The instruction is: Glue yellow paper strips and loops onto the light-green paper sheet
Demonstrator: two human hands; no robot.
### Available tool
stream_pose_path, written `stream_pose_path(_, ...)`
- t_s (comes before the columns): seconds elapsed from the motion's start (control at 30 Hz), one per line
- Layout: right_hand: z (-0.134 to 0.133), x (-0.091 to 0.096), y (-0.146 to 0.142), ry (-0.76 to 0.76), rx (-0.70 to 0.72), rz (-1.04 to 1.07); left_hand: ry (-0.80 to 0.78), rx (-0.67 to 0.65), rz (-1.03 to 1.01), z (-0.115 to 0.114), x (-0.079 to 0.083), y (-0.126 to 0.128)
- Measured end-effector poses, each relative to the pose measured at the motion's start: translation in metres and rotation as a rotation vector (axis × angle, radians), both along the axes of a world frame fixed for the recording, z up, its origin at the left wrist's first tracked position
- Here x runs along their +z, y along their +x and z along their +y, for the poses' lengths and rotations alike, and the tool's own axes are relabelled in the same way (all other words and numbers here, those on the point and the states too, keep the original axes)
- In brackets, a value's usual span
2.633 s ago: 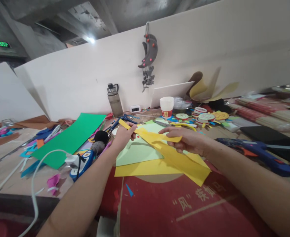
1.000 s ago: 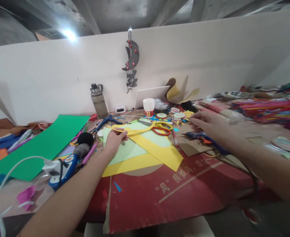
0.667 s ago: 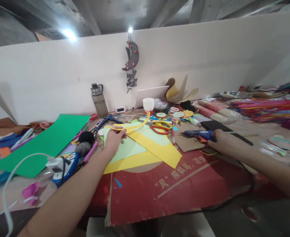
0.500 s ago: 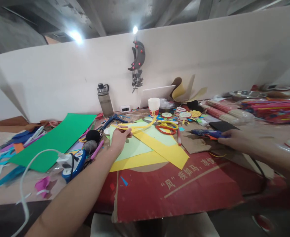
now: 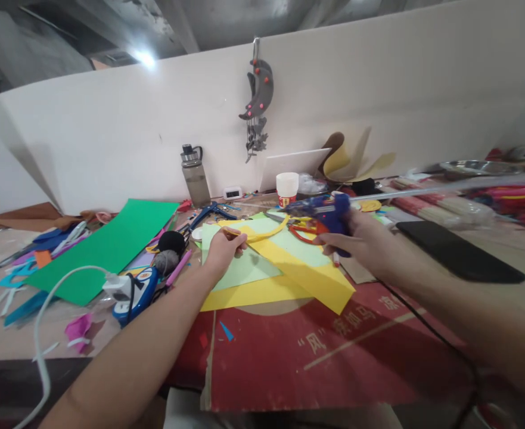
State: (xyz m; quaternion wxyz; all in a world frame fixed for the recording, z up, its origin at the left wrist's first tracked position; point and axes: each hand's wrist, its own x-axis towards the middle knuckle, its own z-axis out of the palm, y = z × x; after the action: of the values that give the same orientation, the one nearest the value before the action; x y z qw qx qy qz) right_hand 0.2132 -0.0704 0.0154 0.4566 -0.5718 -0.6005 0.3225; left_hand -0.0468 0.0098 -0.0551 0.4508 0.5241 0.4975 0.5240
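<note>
My left hand [image 5: 227,249] pinches a narrow curved yellow strip [image 5: 269,234] above the light green sheet [image 5: 262,271]. In my right hand [image 5: 360,238] is a blue glue gun [image 5: 325,211], raised over the table with its nozzle pointing left and its black cord [image 5: 416,322] trailing down to the right. Beneath the gun lie scissors with orange and yellow handles [image 5: 300,235], partly hidden by it. Yellow sheets [image 5: 309,280] spread under and across the green one. All this paper rests on a red cardboard [image 5: 316,357] printed with characters.
A white paper cup [image 5: 286,186] and a grey bottle [image 5: 195,179] stand at the back. To the left are a green sheet [image 5: 105,253], a black pom-pom [image 5: 171,242] and a blue power strip [image 5: 139,295] with a white cable. A black pad [image 5: 461,250] lies right.
My right hand has lifted the glue gun off the cardboard at the right and brought it left, over the scissors. The left hand keeps the yellow strip. My view has shifted slightly.
</note>
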Motion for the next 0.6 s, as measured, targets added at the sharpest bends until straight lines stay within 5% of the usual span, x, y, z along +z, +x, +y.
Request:
stream_pose_path(0.13, 0.018, -0.014, -0.027, 0.082, 0.082, -0.121, 0.008, -0.018, 0.102, -0.003, 0.004, 0.001)
stream_pose_path(0.33, 0.033, -0.048, -0.018, 0.137, 0.102, -0.338, -0.042, -0.072, 0.060, -0.003, 0.004, 0.003)
stream_pose_path(0.6, 0.031, -0.053, -0.017, 0.025, 0.098, -0.376, -0.061, -0.060, 0.010, -0.002, 0.002, 0.002)
